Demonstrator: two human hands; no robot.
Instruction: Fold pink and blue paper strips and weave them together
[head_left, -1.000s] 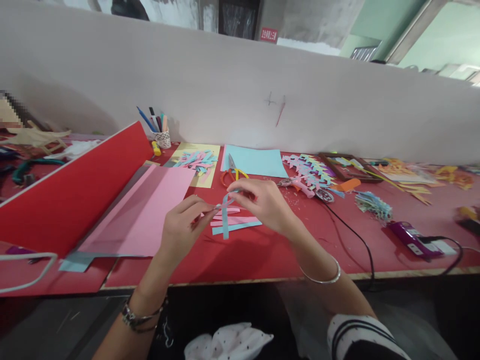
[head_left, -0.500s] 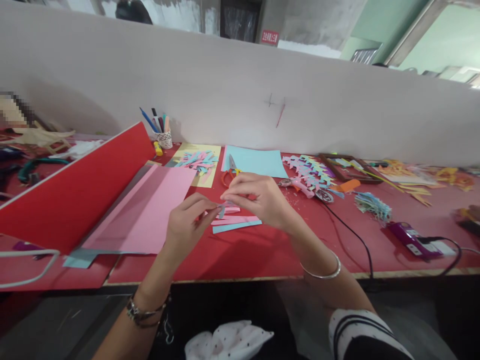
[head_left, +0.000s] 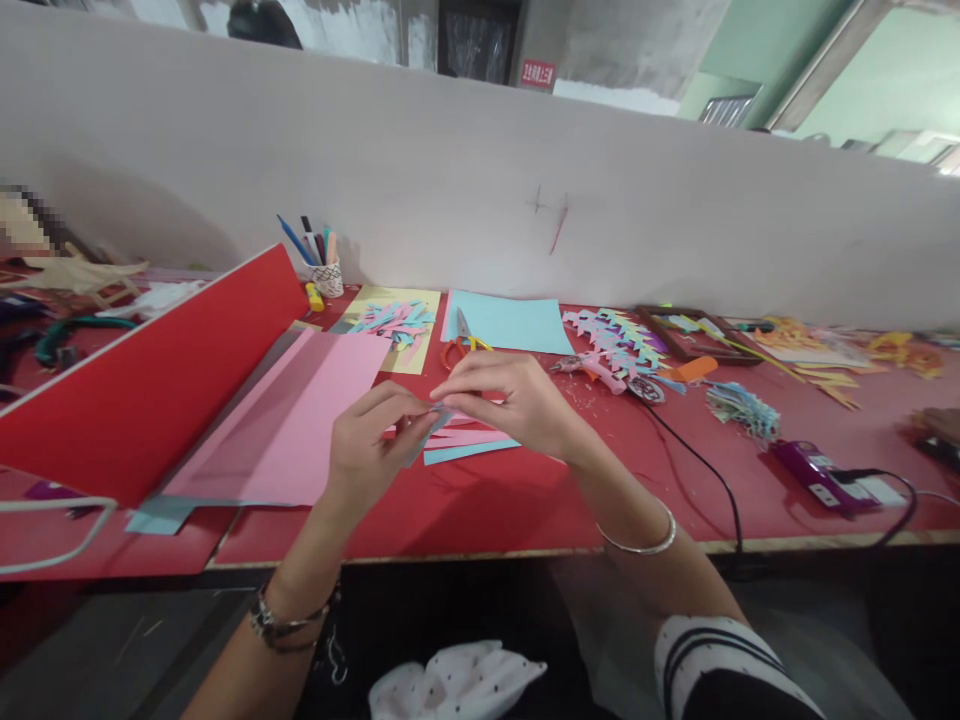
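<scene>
Both hands meet above the red table, pinching a small light-blue paper strip (head_left: 435, 422) between them. My left hand (head_left: 371, 438) has thumb and forefinger closed on it, and a blue end slants down beside the thumb. My right hand (head_left: 517, 400) pinches the same piece from the other side; its fingers hide part of the paper. Below the hands lie pink paper strips (head_left: 469, 437) and a blue paper strip (head_left: 472, 453). Just behind my right hand, scissors with orange and yellow handles (head_left: 452, 353) rest by a blue sheet (head_left: 517, 322).
Pink sheets (head_left: 300, 420) lie at left beside a leaning red board (head_left: 172, 370). Cut strips (head_left: 394, 322) cover a yellow sheet. A pink glue gun (head_left: 604, 372), folded paper chains (head_left: 619, 338), and a purple power box (head_left: 817, 475) with cables occupy the right side. A pen cup (head_left: 327, 277) stands behind.
My hands have drawn closer together, the right moving slightly left. The blue strip's loose end now hangs lower beside my left thumb.
</scene>
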